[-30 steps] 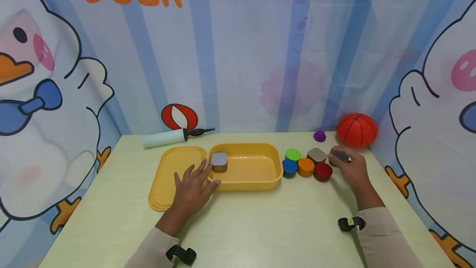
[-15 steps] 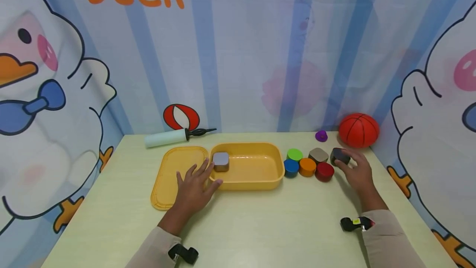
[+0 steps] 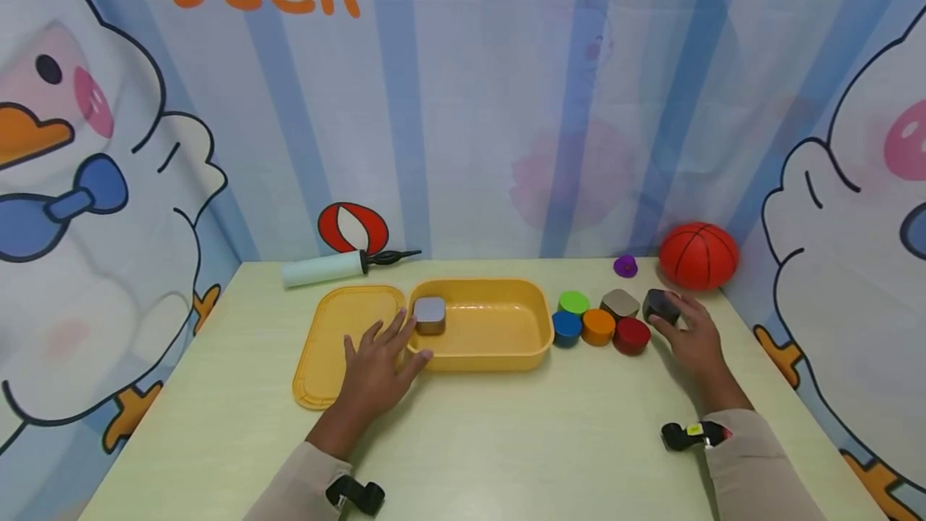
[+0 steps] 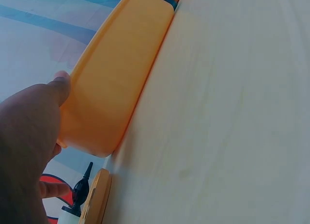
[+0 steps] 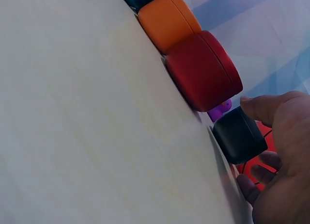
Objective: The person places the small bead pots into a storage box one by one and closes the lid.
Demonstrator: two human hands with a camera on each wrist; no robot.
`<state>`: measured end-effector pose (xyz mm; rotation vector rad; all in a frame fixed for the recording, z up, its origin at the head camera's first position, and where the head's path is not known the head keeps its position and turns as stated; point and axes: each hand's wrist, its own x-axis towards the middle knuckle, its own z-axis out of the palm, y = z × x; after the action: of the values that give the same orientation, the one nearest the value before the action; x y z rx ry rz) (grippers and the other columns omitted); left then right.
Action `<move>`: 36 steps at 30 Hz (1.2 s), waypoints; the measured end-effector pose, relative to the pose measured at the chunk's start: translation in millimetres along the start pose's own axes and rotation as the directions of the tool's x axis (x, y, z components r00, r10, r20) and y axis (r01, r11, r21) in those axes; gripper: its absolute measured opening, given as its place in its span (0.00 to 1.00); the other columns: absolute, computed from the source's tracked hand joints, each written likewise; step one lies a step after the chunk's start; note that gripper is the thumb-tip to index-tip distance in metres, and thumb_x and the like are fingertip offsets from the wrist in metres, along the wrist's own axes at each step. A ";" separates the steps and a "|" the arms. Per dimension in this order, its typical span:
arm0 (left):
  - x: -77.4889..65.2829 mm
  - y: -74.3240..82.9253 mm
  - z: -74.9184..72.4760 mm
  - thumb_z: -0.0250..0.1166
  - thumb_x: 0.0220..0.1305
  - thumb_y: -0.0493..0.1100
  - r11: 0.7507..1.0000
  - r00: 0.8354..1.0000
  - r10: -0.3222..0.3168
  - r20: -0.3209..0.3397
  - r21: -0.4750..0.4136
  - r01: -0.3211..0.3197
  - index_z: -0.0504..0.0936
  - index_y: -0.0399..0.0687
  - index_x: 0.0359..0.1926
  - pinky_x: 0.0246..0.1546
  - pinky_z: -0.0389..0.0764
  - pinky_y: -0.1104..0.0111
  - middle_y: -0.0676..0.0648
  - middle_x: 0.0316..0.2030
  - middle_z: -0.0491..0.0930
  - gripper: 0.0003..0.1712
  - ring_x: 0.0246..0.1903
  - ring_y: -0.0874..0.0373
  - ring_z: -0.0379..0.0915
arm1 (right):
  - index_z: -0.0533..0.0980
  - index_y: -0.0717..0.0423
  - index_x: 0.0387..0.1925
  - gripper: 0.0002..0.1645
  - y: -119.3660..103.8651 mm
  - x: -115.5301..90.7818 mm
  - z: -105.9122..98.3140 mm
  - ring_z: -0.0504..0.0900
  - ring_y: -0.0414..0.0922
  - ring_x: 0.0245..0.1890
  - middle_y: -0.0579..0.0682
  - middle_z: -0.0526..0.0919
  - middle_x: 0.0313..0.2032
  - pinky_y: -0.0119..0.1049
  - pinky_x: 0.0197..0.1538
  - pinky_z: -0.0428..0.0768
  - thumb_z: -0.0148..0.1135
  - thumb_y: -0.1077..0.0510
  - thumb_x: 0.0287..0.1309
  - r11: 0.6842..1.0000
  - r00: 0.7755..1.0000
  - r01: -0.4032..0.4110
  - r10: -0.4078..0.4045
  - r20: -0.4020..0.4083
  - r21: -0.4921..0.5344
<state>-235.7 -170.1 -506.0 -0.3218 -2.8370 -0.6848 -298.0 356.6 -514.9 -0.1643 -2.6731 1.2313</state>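
A small black rounded box [image 3: 661, 308] stands at the right end of a group of small coloured boxes. My right hand [image 3: 696, 340] pinches it between thumb and fingers; the right wrist view shows the thumb at the upper edge of the black box [image 5: 238, 136]. My left hand [image 3: 378, 371] lies with spread fingers at the left end of a yellow container [image 3: 499, 363]. Its thumb touches the rim in the left wrist view. Inside the container, at its left end, sits a grey rounded box [image 3: 430, 315].
Beside the container's right end stand green [image 3: 574, 301], blue [image 3: 567, 329], orange [image 3: 598, 327], taupe [image 3: 620, 303] and red [image 3: 632, 335] boxes. A yellow lid [image 3: 333, 344] lies left. Behind are a hand pump [image 3: 323, 269], a purple toy [image 3: 625, 266] and a red ball [image 3: 698, 256].
One second ago my right hand covered most of the black box. The fingers have since shifted to its right side, and the box is turned and shows more. My left hand stays put.
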 end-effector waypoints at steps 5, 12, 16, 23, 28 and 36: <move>0.3 0.3 -0.4 0.61 0.78 0.69 1.000 1.000 0.001 -0.004 0.002 -0.001 0.68 0.55 0.84 0.75 0.46 0.16 0.49 0.85 0.62 0.43 0.81 0.31 0.62 | 0.61 0.61 0.84 0.43 1.9 3.7 0.9 0.52 0.77 0.84 0.73 0.52 0.85 0.76 0.81 0.58 0.67 0.52 0.78 1.000 1.000 0.016 -0.015 0.014 -0.026; 0.8 1.3 -1.3 0.60 0.78 0.69 1.000 1.000 -0.010 0.013 0.004 0.010 0.67 0.56 0.84 0.76 0.45 0.17 0.50 0.86 0.60 0.43 0.82 0.32 0.61 | 0.63 0.60 0.83 0.42 9.1 8.8 3.2 0.56 0.77 0.82 0.74 0.56 0.83 0.75 0.81 0.59 0.67 0.53 0.78 0.997 0.999 0.050 -0.049 0.017 -0.057; 0.3 0.9 -1.1 0.60 0.79 0.69 1.000 1.000 -0.002 0.005 0.006 0.002 0.68 0.55 0.84 0.76 0.46 0.17 0.50 0.86 0.61 0.43 0.81 0.32 0.63 | 0.62 0.60 0.83 0.42 10.8 10.9 3.1 0.56 0.77 0.82 0.74 0.57 0.83 0.74 0.81 0.59 0.67 0.53 0.78 0.997 0.998 0.059 -0.058 0.024 -0.054; -0.9 1.3 -1.1 0.61 0.78 0.68 1.000 1.000 -0.003 0.000 -0.005 0.003 0.68 0.55 0.83 0.76 0.46 0.17 0.49 0.85 0.62 0.43 0.80 0.32 0.65 | 0.62 0.62 0.83 0.39 12.4 11.7 1.6 0.54 0.77 0.83 0.74 0.55 0.83 0.73 0.82 0.56 0.64 0.55 0.80 0.997 0.997 0.071 -0.069 0.042 -0.025; -0.2 0.9 -1.2 0.60 0.78 0.69 1.000 1.000 -0.015 0.016 -0.006 0.015 0.67 0.56 0.84 0.76 0.45 0.17 0.51 0.86 0.61 0.43 0.80 0.33 0.65 | 0.65 0.62 0.82 0.36 12.4 10.6 2.7 0.56 0.76 0.83 0.73 0.58 0.83 0.71 0.83 0.57 0.62 0.57 0.81 0.996 0.996 0.089 -0.089 0.021 -0.020; 0.2 0.5 -0.9 0.60 0.78 0.70 1.000 1.000 -0.017 0.020 -0.016 0.018 0.67 0.58 0.84 0.77 0.43 0.18 0.52 0.86 0.60 0.43 0.80 0.35 0.65 | 0.64 0.56 0.83 0.36 12.9 9.0 3.5 0.57 0.74 0.83 0.70 0.60 0.83 0.73 0.82 0.59 0.62 0.55 0.81 1.000 1.000 0.021 -0.021 0.014 -0.017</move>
<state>-235.7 -170.1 -505.0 -0.3081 -2.8575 -0.7119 -307.3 364.1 -525.8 -0.1306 -2.6907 1.2086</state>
